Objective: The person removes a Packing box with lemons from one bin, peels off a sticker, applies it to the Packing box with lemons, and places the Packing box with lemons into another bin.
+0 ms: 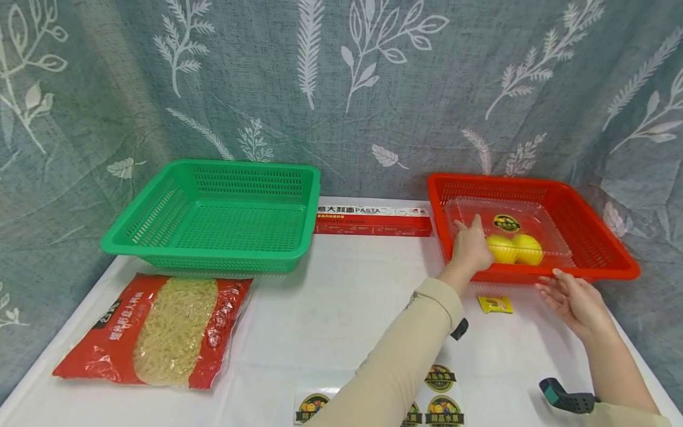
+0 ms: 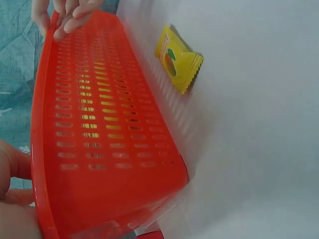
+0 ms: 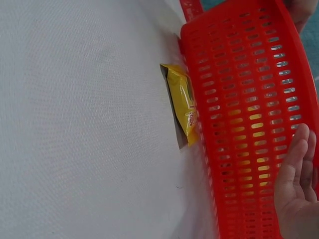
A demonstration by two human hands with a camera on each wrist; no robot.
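Note:
A red basket (image 1: 592,274) stands at the table's back right and holds a clear plastic box (image 1: 552,228) with two yellow fruits (image 1: 525,249) inside. My left hand (image 1: 471,244) reaches over the basket's near left corner, its relaxed fingers resting on the clear box. My right hand (image 1: 573,299) lies open just in front of the basket, fingertips at its front rim. In the right wrist view the straight fingers (image 3: 294,164) sit against the basket's slotted wall (image 3: 249,99). A small yellow packet (image 1: 494,304) (image 2: 178,59) (image 3: 183,102) lies on the table beside the basket wall (image 2: 109,124), between my hands.
An empty green basket (image 1: 210,260) stands at the back left, with a red bag of pasta (image 1: 160,329) in front of it. A long red pasta box (image 1: 373,219) lies between the baskets. Round stickers (image 1: 440,409) lie at the front edge. A leaf-print curtain hangs behind.

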